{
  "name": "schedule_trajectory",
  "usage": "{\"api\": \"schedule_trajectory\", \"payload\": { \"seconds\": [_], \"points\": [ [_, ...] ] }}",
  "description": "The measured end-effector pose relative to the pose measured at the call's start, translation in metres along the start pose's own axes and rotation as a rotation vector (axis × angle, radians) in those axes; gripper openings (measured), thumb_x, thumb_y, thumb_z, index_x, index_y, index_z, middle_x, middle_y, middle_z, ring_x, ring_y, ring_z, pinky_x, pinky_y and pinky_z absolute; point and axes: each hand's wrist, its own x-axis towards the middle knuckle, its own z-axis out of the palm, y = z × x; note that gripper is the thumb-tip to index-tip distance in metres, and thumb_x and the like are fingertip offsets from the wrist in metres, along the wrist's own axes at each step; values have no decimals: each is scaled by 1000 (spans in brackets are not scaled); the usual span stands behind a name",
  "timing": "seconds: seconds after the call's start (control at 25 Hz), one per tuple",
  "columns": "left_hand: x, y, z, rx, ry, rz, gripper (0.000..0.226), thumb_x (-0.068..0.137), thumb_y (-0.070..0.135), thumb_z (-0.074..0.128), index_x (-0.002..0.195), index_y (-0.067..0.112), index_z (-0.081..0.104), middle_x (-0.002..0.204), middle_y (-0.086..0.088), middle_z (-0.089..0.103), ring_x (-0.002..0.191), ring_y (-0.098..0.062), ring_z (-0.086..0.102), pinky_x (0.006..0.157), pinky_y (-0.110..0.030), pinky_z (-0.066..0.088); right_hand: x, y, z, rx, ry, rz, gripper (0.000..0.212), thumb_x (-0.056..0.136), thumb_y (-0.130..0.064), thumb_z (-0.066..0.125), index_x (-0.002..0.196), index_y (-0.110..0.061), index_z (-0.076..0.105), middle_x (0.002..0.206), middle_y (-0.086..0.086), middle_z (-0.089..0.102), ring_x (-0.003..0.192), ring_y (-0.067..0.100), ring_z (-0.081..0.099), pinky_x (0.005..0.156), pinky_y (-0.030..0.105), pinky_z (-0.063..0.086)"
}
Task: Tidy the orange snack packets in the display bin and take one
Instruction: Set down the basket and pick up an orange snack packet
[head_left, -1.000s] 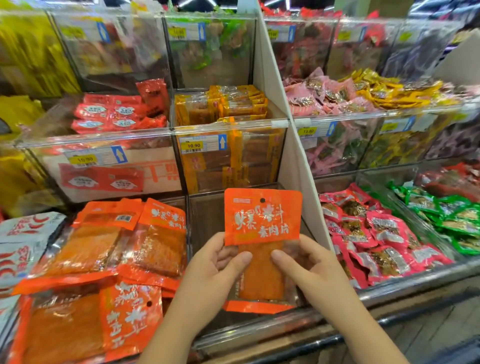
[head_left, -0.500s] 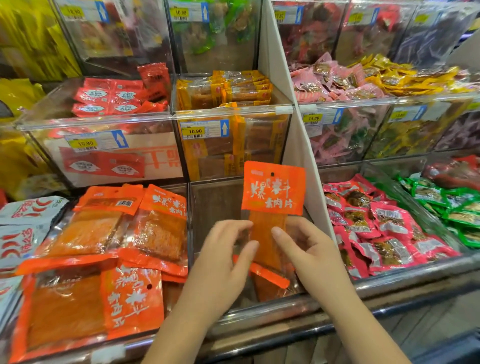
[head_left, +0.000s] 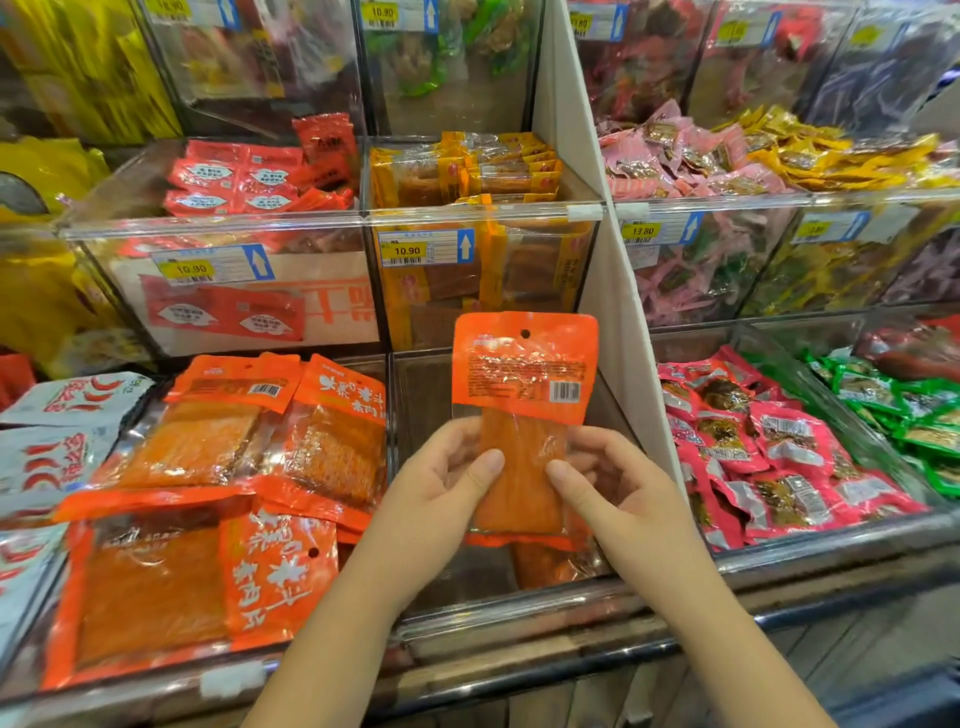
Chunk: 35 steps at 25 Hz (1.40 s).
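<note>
The orange packet (head_left: 524, 415) stands upright above the display bin (head_left: 426, 395), long axis vertical, barcode side facing us. We pinch its clear lower half from both sides, left hand (head_left: 441, 488) and right hand (head_left: 618, 488) equally near, fingers (head_left: 483, 467) clamped on it; a straight lift should free it.

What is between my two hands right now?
In the head view, the orange snack packet stands upright between the left hand and the right hand, both thumbs on its clear lower half, barcode side facing you.
</note>
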Motion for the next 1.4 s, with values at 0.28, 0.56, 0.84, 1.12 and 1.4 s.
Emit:
{"api": "schedule_trajectory", "payload": {
  "seconds": [0.28,0.56,0.84,1.12,1.4],
  "points": [
    [-2,-2,-1,-26,-6,28,31,92,29,61,123,28,63,119,11,73,114,-9,68,92,-34,58,-2,-3,-3,25,40,-49,13,81,-32,76,89,-38,68,84,-7,69,78,9,65,70,22,54],
    [-4,-3,-2,-32,5,35,31,95,25,62,126,32,62,116,15,72,111,-6,68,82,-28,60,-4,-4,-3,62,66,-46,20,77,-30,77,95,-38,71,81,2,70,75,12,65,67,25,57],
    [-5,-1,-1,-43,5,31,33,97,20,62,128,30,60,119,13,72,113,-7,68,84,-26,59,-6,-6,-4,64,41,-36,23,79,-31,77,98,-39,70,82,7,68,75,16,66,63,26,57],
    [-5,0,-1,-23,6,63,32,94,14,63,124,26,63,117,14,73,112,-6,68,88,-26,58,-6,-7,-6,73,-13,-40,25,85,-30,73,107,-40,69,87,3,72,82,18,69,68,26,57],
    [-3,0,0,-67,2,8,50,84,28,69,131,28,53,113,4,74,107,-17,72,79,-33,61,-4,-9,-4,139,-14,-1,70,85,-24,74,147,-36,41,108,4,75,101,21,74,81,33,61]
  ]
}}
